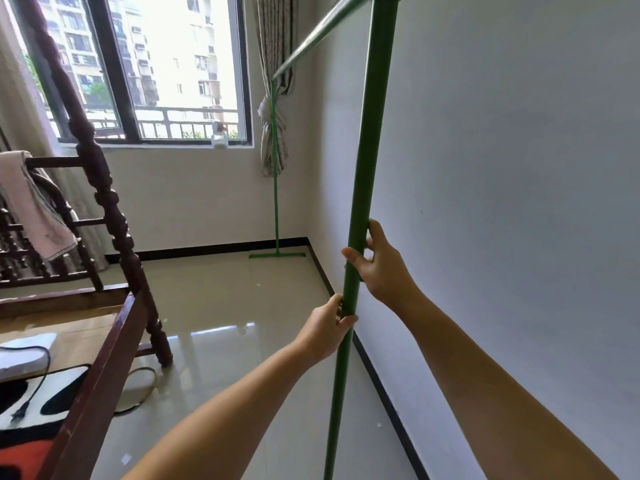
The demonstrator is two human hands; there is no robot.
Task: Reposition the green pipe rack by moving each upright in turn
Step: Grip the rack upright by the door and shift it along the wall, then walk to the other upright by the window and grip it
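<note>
The near green upright (369, 143) of the pipe rack runs from the top of the view down past the bottom edge, close to the white wall on the right. My right hand (379, 263) grips it at mid height. My left hand (327, 327) grips it just below. A silver crossbar (311, 43) slopes from its top to the far green upright (276, 188), which stands in the room's corner on a green foot bar (277, 255) resting on the floor. The near upright's foot is out of view.
A dark wooden bed frame with a carved post (104, 209) fills the left side, a towel (38, 206) draped over its rail. A black cable (138, 393) lies on the glossy tiled floor. A tied curtain (273, 133) hangs by the window.
</note>
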